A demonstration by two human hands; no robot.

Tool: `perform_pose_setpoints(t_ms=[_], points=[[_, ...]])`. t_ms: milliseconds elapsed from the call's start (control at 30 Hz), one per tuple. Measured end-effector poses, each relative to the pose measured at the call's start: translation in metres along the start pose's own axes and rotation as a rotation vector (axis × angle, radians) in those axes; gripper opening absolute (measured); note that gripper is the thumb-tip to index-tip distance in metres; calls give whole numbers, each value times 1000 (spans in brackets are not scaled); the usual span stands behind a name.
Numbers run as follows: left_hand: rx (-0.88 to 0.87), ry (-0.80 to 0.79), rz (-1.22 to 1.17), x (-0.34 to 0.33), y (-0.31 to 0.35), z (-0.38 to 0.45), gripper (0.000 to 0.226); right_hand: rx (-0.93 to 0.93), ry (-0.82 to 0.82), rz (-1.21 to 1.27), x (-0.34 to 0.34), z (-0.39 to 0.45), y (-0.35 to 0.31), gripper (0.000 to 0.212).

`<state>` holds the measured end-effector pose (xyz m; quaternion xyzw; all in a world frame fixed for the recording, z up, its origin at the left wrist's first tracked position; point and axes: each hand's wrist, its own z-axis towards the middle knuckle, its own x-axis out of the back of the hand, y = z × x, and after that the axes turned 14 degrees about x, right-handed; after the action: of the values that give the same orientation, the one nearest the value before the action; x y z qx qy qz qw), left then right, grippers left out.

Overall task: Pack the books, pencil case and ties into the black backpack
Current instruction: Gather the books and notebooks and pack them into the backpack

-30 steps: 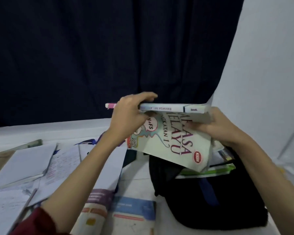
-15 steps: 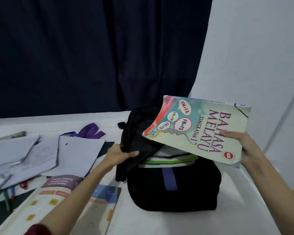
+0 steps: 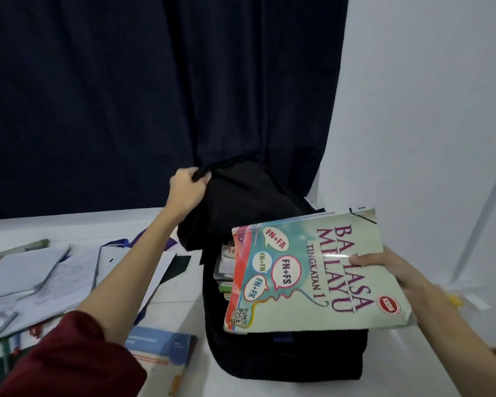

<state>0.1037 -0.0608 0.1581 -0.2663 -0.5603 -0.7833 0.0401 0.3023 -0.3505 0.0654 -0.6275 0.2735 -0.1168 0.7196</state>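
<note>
Black fabric: backpack [image 3: 284,356], standing on a white table [image 3: 398,368], top flap [image 3: 241,196] lifted. Left hand [image 3: 188,189], fingers curled round the upper edge of the flap, gripping it and holding it raised; dark red sleeve [image 3: 69,359] on that arm.

Book [image 3: 312,270], pale green and teal cover, title "BAHASA MELAYU TINGKATAN 1", bubbles reading FN+FA, FN+FN, FN+FS, FN+FK, a QR code at one corner. Held tilted over the mouth of the backpack, below and to the right of the left hand. Right hand [image 3: 395,270] pinches its right edge, thumb on the cover, fingers hidden beneath.

Stack of books [image 3: 224,270] already inside the backpack, edges showing just left of the held book, under the flap.

Loose papers [image 3: 40,276] and open notebooks, spread on the table left of the left forearm. Blue-and-white book [image 3: 161,345], flat, beneath that forearm, beside the backpack. Purple cloth [image 3: 138,239], partly hidden behind the forearm; whether a tie, cannot tell.

Dark blue curtain [image 3: 126,96], behind; white wall [image 3: 427,110], beyond the right hand.
</note>
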Motion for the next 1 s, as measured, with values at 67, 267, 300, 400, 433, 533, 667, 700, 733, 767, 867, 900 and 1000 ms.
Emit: perform_pose_setpoints(t_ms=[67,267,300,400,433,533,667,700,733,767,867,900,1000], points=[[-174,29,49,-4,33,-7,34,-38,11,11,-1,3,3,100],[-519,27,265,-16,83,-25,20,19,229,319,-27,26,20,29],[-536,20,248,-18,86,-26,20,56,304,388,-34,33,26,30],[-543,5,188,-22,91,-25,19,69,525,572,-58,59,48,37],[-542,-4,173,-23,92,-24,19,59,586,597,-70,67,52,34],[-547,-25,160,-25,95,-21,19,27,639,630,-114,87,55,32],[-549,-37,160,-24,94,-19,19,-204,399,576,-159,108,62,24],[-548,-42,162,-23,93,-19,19,-231,357,556,-165,112,66,20],[-546,-47,167,-23,92,-19,20,-244,333,531,-167,117,69,19],[-546,-49,176,-23,92,-19,19,-252,323,497,-168,120,70,19],[-554,-43,201,-21,92,-17,19,-297,264,409,-156,119,70,18],[-557,-43,203,-20,91,-16,19,-324,239,368,-149,116,69,12],[-568,-50,201,-23,91,-14,19,-368,181,312,-131,106,65,5]])
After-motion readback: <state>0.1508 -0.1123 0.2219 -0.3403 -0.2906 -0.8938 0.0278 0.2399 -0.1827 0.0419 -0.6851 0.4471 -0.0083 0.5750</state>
